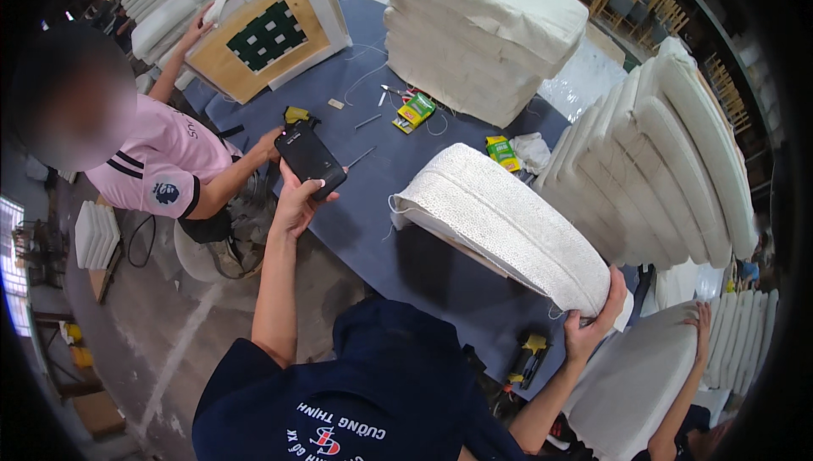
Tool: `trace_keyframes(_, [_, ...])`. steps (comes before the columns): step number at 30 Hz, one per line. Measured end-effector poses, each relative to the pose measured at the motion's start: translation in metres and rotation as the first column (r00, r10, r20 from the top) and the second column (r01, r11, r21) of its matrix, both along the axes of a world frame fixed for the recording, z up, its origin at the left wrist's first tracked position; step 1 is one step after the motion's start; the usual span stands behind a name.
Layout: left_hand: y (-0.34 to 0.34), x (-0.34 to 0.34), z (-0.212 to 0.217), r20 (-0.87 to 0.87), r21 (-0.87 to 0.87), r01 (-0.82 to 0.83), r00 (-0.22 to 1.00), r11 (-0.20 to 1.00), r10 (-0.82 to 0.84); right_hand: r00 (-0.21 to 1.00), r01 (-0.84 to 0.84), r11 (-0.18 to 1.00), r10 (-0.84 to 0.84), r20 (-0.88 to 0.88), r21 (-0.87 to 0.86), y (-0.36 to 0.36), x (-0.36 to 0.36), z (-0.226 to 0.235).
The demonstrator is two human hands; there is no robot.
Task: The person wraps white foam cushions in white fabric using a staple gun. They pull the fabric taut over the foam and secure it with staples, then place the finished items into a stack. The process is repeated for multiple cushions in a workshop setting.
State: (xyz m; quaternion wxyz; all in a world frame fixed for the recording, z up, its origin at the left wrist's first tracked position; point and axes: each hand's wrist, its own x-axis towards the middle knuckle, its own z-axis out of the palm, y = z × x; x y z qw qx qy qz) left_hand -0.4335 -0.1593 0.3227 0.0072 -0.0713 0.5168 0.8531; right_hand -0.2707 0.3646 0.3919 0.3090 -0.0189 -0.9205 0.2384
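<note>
My view is bright in the middle and dims to a black, round rim, where straight edges bend. A window at far left glares white. The cushion casts a soft shadow on the table; plastic behind glints. A co-worker's head is blurred.

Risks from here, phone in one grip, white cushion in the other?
1. Cushion: the right grip has it only at one end, so it might twist or slip.
2. Phone: held by the left grip alone, close to a co-worker's hand; a bump might knock it loose.
3. Yellow-black tool: it lies near the right forearm, which might catch it.
</note>
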Motion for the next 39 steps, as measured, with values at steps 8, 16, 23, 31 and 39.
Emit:
trace_keyframes(8, [0.017, -0.026, -0.044, 0.045, 0.105, 0.175, 0.983, 0.979, -0.18, 0.997, 0.081, 0.996, -0.08, 0.023, -0.036, -0.014, 0.02, 0.006])
trace_keyframes(16, [0.035, -0.152, -0.055, 0.186, -0.007, 0.599, 0.787, 0.801, -0.587, 1.0, -0.013, 0.999, 0.013, 0.009, -0.041, -0.021, 0.04, 0.013])
trace_keyframes(23, [0.283, -0.158, 0.149, 0.2, -0.414, 0.852, 0.428, 0.32, -0.881, 0.996, -0.013, 0.991, 0.001, -0.086, -0.135, -0.015, 0.063, 0.006])
trace_keyframes(31, [0.655, 0.01, 0.158, 0.055, -0.305, 0.943, 0.154, 0.131, -0.986, 0.988, -0.031, 0.99, 0.01, -0.156, -0.136, 0.005, 0.059, -0.002])
trace_keyframes(39, [0.838, 0.157, 0.154, -0.032, -0.178, 0.968, 0.176, 0.179, -0.984, 0.973, -0.148, 0.979, 0.118, -0.2, -0.143, 0.01, 0.059, -0.018])
